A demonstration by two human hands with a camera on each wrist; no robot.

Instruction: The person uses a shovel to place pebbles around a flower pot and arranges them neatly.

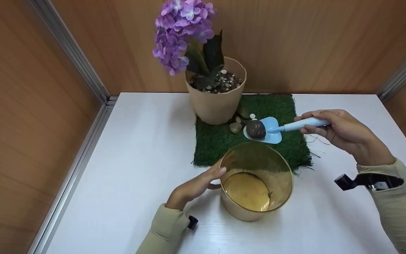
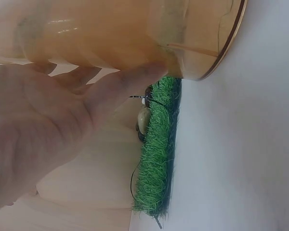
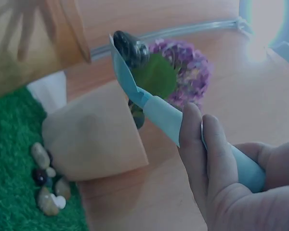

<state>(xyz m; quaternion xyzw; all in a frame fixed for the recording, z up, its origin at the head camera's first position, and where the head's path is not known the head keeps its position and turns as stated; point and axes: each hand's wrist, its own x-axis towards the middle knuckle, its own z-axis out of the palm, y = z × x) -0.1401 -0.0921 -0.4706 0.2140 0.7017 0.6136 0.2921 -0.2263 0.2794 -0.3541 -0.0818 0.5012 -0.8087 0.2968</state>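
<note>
My left hand holds the left side of a transparent amber tub, its thumb near the rim. In the left wrist view the fingers lie along the tub's wall. Nothing but a dark line shows inside the tub. My right hand grips the pale handle of a small light-blue shovel. On the shovel's blade sits a dark, shiny stone, which the right wrist view also shows as a dark stone. The blade is held just beyond the tub's far rim, above the grass mat.
A beige pot with purple flowers stands on the mat's back-left part. Several pebbles lie beside it. The white table meets wooden panels at the back and sides.
</note>
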